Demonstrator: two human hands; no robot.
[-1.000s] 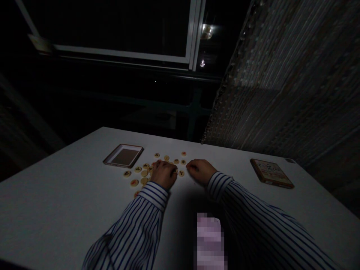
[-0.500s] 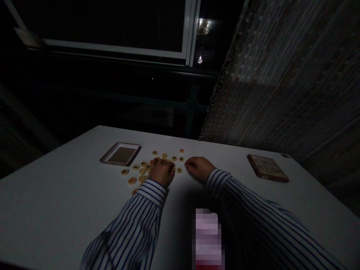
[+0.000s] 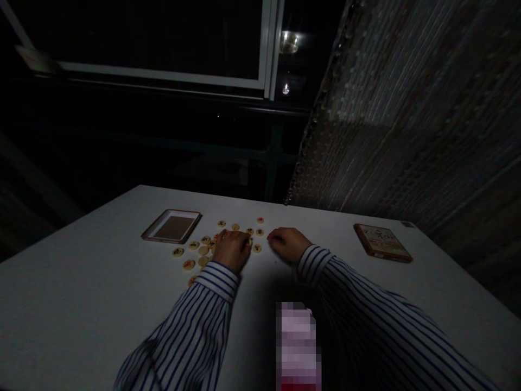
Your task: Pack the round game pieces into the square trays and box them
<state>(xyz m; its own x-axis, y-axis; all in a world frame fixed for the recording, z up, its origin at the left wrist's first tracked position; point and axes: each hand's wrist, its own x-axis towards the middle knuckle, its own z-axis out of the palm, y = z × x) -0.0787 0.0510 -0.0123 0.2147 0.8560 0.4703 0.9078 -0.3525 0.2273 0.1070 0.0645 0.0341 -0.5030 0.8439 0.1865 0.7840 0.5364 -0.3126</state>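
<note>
Round wooden Chinese chess pieces (image 3: 203, 250), some with red and some with black characters and some blank side up, lie loosely on the white table. My left hand (image 3: 232, 251) is over the right part of this group, its fingers bent down and closed by a piece (image 3: 249, 242) at its fingertips; the hand hides several others. To the right, my right hand (image 3: 290, 245) rests on the table with curled fingers, apart from the nearest piece (image 3: 257, 248). Whatever its fingers may hold is hidden.
An open shallow box (image 3: 171, 240) with a brown inside lies left of the pieces. At the right is its patterned lid or a second flat box (image 3: 383, 243). A bead curtain (image 3: 366, 119) hangs beyond the table's (image 3: 101, 282) right side. The room is dark.
The view has shifted slightly, so the table items appear a little further left and lower. My left hand has moved only slightly among the pieces; my right hand stays curled in place.
</note>
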